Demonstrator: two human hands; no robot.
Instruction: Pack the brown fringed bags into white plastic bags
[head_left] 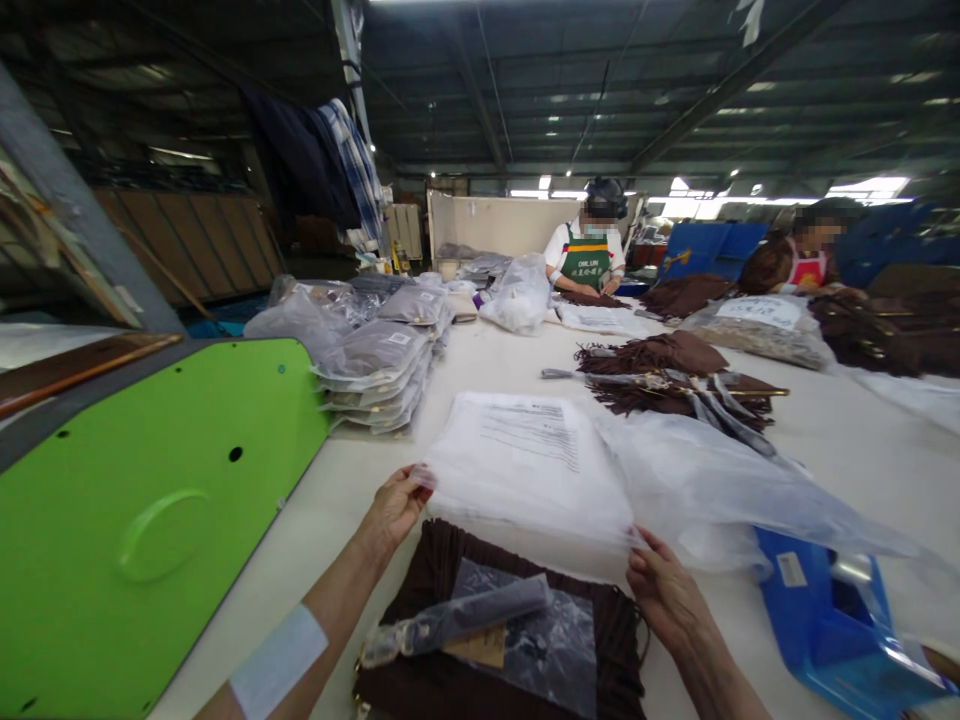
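Note:
A frosted plastic bag (517,460) with lines of dark print lies flat on the white table in front of me. My left hand (401,505) pinches its near left corner. At the near right corner my right hand (664,575) grips the same bag between thumb and fingers. Between my forearms, closer to me, rests a dark brown fringed bag (457,690). On top of it sit a clear plastic pouch (559,640), a plastic-wrapped strap (480,610) and a brown paper tag (480,648).
A green panel (187,520) stands at the left, beside a stack of packed bags (382,370). To the right are loose plastic sheeting (697,480), a blue tape dispenser (825,620) and brown fringed bags (675,380). Two people work farther back, one in a green apron (586,262).

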